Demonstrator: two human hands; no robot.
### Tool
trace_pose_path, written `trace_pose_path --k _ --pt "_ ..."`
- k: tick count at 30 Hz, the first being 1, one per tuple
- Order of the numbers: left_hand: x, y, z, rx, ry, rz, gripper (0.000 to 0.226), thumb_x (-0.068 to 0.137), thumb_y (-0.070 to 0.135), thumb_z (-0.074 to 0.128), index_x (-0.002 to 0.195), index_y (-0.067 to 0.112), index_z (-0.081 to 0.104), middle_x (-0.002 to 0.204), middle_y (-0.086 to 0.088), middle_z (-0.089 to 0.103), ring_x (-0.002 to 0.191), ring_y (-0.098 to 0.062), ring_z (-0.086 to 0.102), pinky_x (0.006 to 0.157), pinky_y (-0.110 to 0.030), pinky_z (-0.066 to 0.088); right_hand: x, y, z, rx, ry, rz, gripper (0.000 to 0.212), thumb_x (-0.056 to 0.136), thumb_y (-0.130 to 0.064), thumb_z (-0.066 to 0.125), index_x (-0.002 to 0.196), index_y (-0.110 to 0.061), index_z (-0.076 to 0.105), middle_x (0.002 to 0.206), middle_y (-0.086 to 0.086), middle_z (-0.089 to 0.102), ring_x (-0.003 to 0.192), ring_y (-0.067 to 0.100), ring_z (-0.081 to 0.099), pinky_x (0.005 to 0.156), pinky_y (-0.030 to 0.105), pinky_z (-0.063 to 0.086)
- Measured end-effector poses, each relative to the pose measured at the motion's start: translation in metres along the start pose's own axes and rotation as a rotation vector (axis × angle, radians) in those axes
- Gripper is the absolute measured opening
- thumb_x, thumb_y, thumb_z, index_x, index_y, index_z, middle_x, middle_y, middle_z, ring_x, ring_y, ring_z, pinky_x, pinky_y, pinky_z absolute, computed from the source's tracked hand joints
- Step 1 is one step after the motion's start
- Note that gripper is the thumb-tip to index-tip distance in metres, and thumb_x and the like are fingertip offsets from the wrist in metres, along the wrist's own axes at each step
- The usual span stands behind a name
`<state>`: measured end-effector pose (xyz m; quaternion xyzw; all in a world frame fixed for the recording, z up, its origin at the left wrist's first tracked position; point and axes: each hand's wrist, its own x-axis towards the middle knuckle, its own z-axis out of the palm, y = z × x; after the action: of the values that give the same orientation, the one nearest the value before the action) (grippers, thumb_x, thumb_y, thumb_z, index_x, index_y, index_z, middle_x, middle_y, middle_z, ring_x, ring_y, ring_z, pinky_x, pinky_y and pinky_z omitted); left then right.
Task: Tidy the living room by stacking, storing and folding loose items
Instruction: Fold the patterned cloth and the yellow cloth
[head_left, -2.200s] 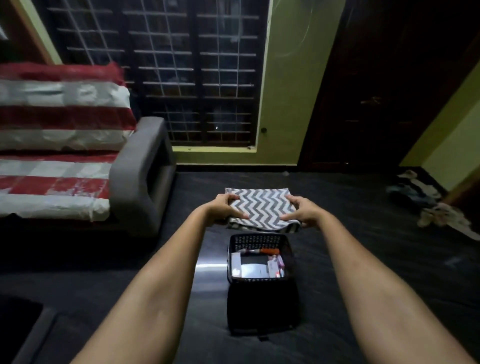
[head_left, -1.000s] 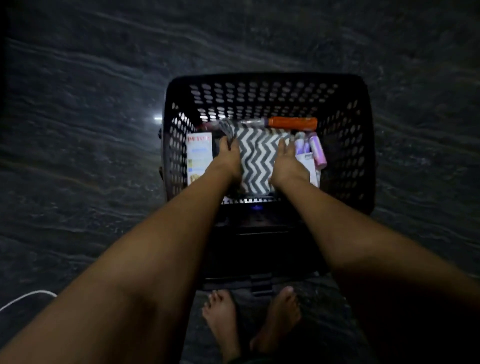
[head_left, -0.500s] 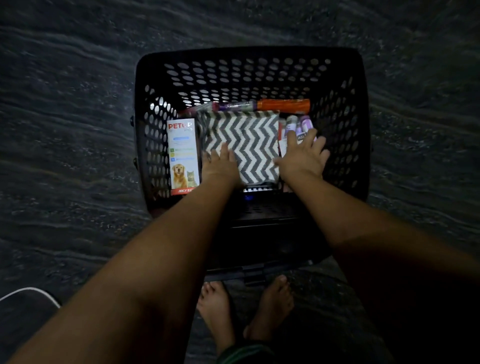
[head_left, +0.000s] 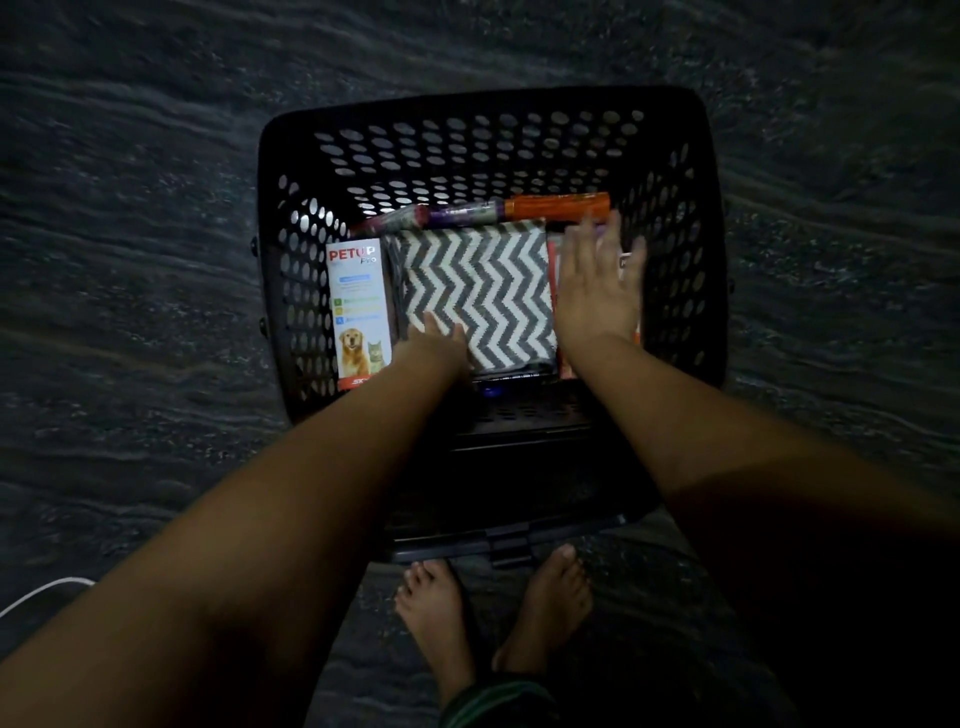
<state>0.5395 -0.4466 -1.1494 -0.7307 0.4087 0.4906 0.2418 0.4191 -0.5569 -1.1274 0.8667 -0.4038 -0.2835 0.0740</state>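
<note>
Chevron cloth (head_left: 478, 291) in basket (head_left: 483, 111) beside "PETUP Pro" box (head_left: 357, 312)

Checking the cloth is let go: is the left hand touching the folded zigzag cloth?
Touching. In the head view the left hand lies with straight fingers on the near left corner of the zigzag cloth in the basket, with no gap visible.

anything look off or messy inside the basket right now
Nothing stands out. The folded chevron cloth lies flat and square in the black basket, between the PETUP box and the items under the right hand; the orange tube lies along the far wall.
</note>
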Motion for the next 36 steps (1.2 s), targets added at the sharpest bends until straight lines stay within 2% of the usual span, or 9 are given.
trace_pose_path --k 4,7,9,13,19,22,25,30,36 --pt "-0.005 0.002 -0.008 -0.046 0.364 0.034 0.042 0.096 0.023 0.049 0.133 0.003 0.043 0.137 -0.019 0.045 0.125 -0.035 0.044 0.097 -0.044 0.042 -0.002 -0.026 -0.002 -0.082 0.048 -0.287 0.061 0.099 -0.023 0.024 0.151 -0.005 -0.004 0.16 0.016 0.0 0.147 0.032 -0.007 0.109 0.054 -0.017" --pt "0.0 0.002 -0.004 -0.07 0.33 0.034 0.047 0.099 0.01 0.04 0.142 -0.006 0.027 0.152 -0.025 0.021 0.131 -0.041 0.038 0.103 -0.048 0.037 -0.006 -0.036 0.004 -0.196 -0.124 -0.287 0.066 0.101 -0.043 0.021 0.152 -0.006 0.003 0.16 0.013 0.005 0.147 0.03 -0.012 0.106 0.056 -0.023" --pt "0.004 0.002 0.001 -0.033 0.24 0.034 0.05 0.099 0.004 0.034 0.145 -0.01 0.018 0.156 -0.028 0.001 0.133 -0.044 0.036 0.105 -0.05 0.034 -0.009 -0.035 0.007 -0.315 -0.24 -0.291 0.059 0.099 -0.045 0.028 0.147 -0.01 0.032 0.159 0.013 0.01 0.143 0.035 -0.021 0.106 0.059 -0.022" --pt "0.015 -0.008 0.005 -0.05 0.224 0.046 0.048 0.097 0.003 0.036 0.141 -0.012 0.028 0.151 -0.033 0.018 0.134 -0.042 0.035 0.103 -0.047 0.039 -0.014 -0.032 0.006 -0.309 -0.322 -0.324 0.03 0.094 -0.041 0.045 0.102 -0.023 0.068 0.149 0.008 0.039 0.143 0.037 -0.021 0.108 0.061 -0.019" --pt "0.005 -0.01 -0.002 -0.117 0.241 0.056 0.043 0.093 0.006 0.05 0.134 -0.005 0.044 0.144 -0.029 0.033 0.128 -0.041 0.043 0.104 -0.048 0.04 -0.007 -0.025 0.012 -0.021 -0.204 -0.24 0.027 0.094 -0.031 0.051 0.113 -0.016 0.064 0.155 0.011 0.026 0.146 0.028 -0.014 0.108 0.068 0.002" --pt "0.003 -0.006 -0.006 -0.126 0.351 0.068 0.038 0.092 0.011 0.051 0.128 0.0 0.049 0.132 -0.024 0.047 0.121 -0.039 0.048 0.099 -0.044 0.044 -0.01 -0.012 0.011 0.152 0.014 -0.122 0.051 0.099 -0.033 0.039 0.146 -0.015 0.03 0.16 0.009 0.002 0.146 0.035 -0.012 0.108 0.066 0.007" --pt "0.0 0.006 -0.012 -0.135 0.419 0.104 0.036 0.092 0.014 0.05 0.126 0.003 0.049 0.129 -0.02 0.052 0.12 -0.037 0.048 0.095 -0.045 0.045 -0.01 -0.003 0.009 0.356 -0.08 0.165 0.067 0.099 -0.047 0.035 0.153 -0.026 0.001 0.158 0.006 -0.021 0.145 0.037 -0.01 0.108 0.063 0.015" --pt "0.001 0.034 -0.021 -0.123 0.391 0.244 0.056 0.095 0.02 0.049 0.147 0.019 0.028 0.154 -0.009 0.025 0.135 -0.036 0.028 0.107 -0.049 0.035 -0.002 0.002 0.01 0.801 -0.231 0.468 0.082 0.09 -0.047 0.057 0.149 -0.019 0.007 0.153 0.011 0.02 0.137 0.036 0.017 0.101 0.051 0.03" --pt "0.017 0.055 -0.01 0.043 0.137 0.285 0.069 0.096 0.038 0.049 0.152 0.033 0.008 0.161 0.006 -0.009 0.144 -0.038 0.001 0.112 -0.058 0.022 -0.002 0.003 0.012 0.712 -0.093 0.389 0.081 0.081 -0.043 0.065 0.145 -0.03 0.017 0.149 0.012 0.017 0.126 0.037 0.03 0.096 0.051 0.033"
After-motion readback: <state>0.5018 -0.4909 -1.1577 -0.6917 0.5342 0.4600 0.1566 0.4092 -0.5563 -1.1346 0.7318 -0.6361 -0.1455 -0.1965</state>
